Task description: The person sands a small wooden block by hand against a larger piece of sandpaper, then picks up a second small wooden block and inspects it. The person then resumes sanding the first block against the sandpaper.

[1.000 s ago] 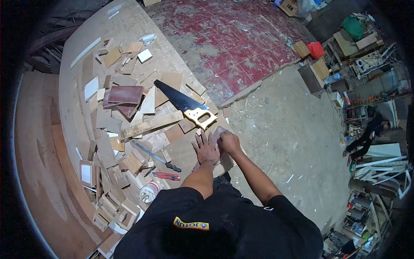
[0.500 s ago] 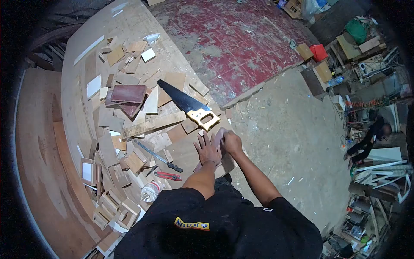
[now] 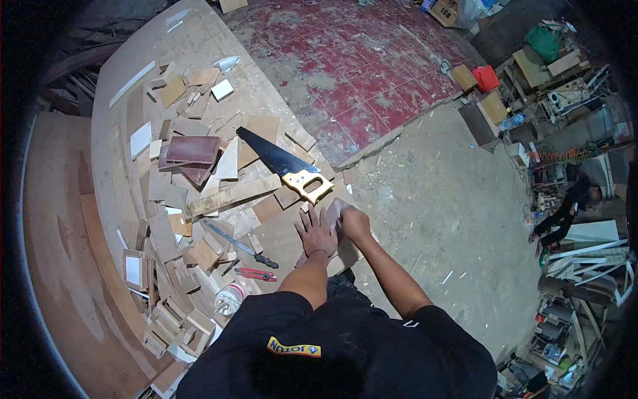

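My left hand (image 3: pixel 317 234) lies flat with its fingers spread on a thin pinkish-brown piece (image 3: pixel 335 210) near the table edge. My right hand (image 3: pixel 355 225) is curled closed at the right side of that piece; what its fingers grip, if anything, is hidden. Just beyond my hands lies a handsaw (image 3: pixel 282 161) with a yellow handle, its dark blade pointing up and left. A narrow saw with a black handle (image 3: pixel 264 261) and a red cutter (image 3: pixel 256 274) rest left of my left forearm.
Wood offcuts (image 3: pixel 193 149) and small wooden boxes (image 3: pixel 174 316) cover much of the table (image 3: pixel 176 46). A clear container (image 3: pixel 229 299) stands near my left elbow. At the far right a person (image 3: pixel 568 209) is among shelves and scrap.
The whole view has shifted slightly, with the table contents a little further left. My hands keep nearly the same pose on the piece.
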A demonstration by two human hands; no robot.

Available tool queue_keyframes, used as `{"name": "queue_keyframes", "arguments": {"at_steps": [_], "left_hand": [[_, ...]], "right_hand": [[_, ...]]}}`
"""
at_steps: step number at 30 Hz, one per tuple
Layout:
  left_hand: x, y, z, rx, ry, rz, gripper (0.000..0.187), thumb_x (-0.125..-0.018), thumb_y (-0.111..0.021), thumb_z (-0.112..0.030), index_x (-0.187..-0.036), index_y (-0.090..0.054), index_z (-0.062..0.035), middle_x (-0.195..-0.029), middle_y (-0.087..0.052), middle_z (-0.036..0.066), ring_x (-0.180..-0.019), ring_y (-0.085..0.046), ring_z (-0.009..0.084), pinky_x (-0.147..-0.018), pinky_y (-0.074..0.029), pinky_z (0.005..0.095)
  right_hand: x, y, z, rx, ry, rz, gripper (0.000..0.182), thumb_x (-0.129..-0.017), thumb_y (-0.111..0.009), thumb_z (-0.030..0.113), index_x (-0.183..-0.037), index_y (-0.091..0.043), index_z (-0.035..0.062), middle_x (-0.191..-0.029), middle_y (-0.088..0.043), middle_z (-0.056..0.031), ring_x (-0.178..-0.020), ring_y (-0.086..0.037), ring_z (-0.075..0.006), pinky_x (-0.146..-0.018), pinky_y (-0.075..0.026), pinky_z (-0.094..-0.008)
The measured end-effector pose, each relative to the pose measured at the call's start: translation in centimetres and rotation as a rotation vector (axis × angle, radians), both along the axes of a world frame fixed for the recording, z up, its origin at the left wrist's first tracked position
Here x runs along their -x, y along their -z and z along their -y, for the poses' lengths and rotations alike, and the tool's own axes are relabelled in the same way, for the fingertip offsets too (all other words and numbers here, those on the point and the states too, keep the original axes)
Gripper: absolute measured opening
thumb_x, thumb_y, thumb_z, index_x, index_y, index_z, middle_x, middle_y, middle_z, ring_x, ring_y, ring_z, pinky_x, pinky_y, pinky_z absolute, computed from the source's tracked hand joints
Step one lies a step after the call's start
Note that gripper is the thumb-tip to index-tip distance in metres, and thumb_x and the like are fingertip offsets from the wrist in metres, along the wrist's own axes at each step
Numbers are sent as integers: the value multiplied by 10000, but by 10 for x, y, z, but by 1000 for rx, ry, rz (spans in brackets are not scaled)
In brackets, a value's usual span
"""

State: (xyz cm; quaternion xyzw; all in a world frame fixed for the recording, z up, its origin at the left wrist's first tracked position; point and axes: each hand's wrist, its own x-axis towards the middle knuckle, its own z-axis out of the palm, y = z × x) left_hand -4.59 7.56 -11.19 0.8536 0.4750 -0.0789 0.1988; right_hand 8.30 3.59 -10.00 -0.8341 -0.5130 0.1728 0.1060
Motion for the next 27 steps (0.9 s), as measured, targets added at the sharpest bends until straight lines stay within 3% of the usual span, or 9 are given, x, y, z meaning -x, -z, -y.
{"name": "queue_keyframes", "arguments": {"at_steps": [3, 6, 8, 11, 15, 17, 22, 25, 27], "left_hand": [[-2, -4, -2, 12, 19, -76, 730, -889, -514, -367, -1538, -217, -216, -1617, -24, 144, -1470, -32, 423, -1147, -51, 635], [-2, -9, -4, 33, 13, -88, 748, -874, -520, -365, -1539, -210, -220, -1618, -26, 144, -1471, -34, 423, -1148, -49, 633], [-5, -6, -3, 38, 27, -115, 702, -908, -486, -378, -1538, -217, -223, -1617, -36, 144, -1471, -42, 418, -1150, -52, 628], [-1, 5, 1, -56, 14, -52, 629, -964, -424, -403, -1535, -233, -220, -1613, -64, 150, -1469, -56, 416, -1151, -58, 622], [1, -2, -2, -11, 21, -36, 644, -963, -415, -391, -1542, -213, -195, -1613, -29, 166, -1469, -33, 421, -1143, -56, 632], [-3, -11, -2, 28, 15, -73, 644, -957, -423, -374, -1541, -214, -201, -1614, -28, 164, -1469, -33, 420, -1145, -55, 628], [-4, -1, -4, 13, 9, -68, 670, -942, -456, -385, -1541, -215, -206, -1613, -38, 155, -1468, -39, 420, -1150, -56, 624], [-2, 0, 1, -12, 7, -55, 680, -938, -467, -403, -1541, -214, -215, -1613, -49, 144, -1468, -44, 417, -1154, -59, 619], [-3, -12, -2, 23, 5, -74, 688, -936, -472, -396, -1542, -207, -205, -1613, -31, 151, -1467, -42, 420, -1157, -54, 612]], "right_hand": [[0, 7, -33, -192, 33, -13, 156, -809, -616, 192, -853, -658, 49, -938, -639, -179, -826, -645, -352, -709, -528, -453], [10, 11, -31, -185, 22, 21, 148, -827, -598, 187, -849, -644, 48, -990, -641, -176, -838, -643, -348, -714, -526, -456], [12, 26, -16, -275, 74, 15, 156, -824, -591, 190, -819, -637, 42, -934, -652, -167, -832, -643, -351, -724, -528, -456], [12, 17, 4, -42, -37, 37, 141, -804, -558, 143, -808, -654, 40, -875, -654, -162, -802, -663, -349, -656, -543, -480], [5, 3, -10, 239, 2, -32, 161, -819, -546, 144, -830, -656, 27, -887, -652, -179, -815, -663, -361, -677, -540, -489], [-6, 7, -21, -53, 27, -2, 178, -830, -535, 143, -830, -660, 16, -878, -650, -187, -809, -659, -374, -695, -537, -492], [7, 27, -10, -265, 45, 28, 112, -797, -569, 137, -787, -647, 56, -865, -636, -186, -807, -652, -375, -687, -529, -481], [9, 15, 11, -86, 18, 5, 134, -793, -572, 144, -812, -656, 42, -854, -632, -198, -823, -645, -373, -685, -529, -476], [7, 4, 18, 251, -27, -59, 187, -818, -589, 183, -860, -663, 16, -853, -634, -213, -824, -640, -380, -689, -527, -470]]}}
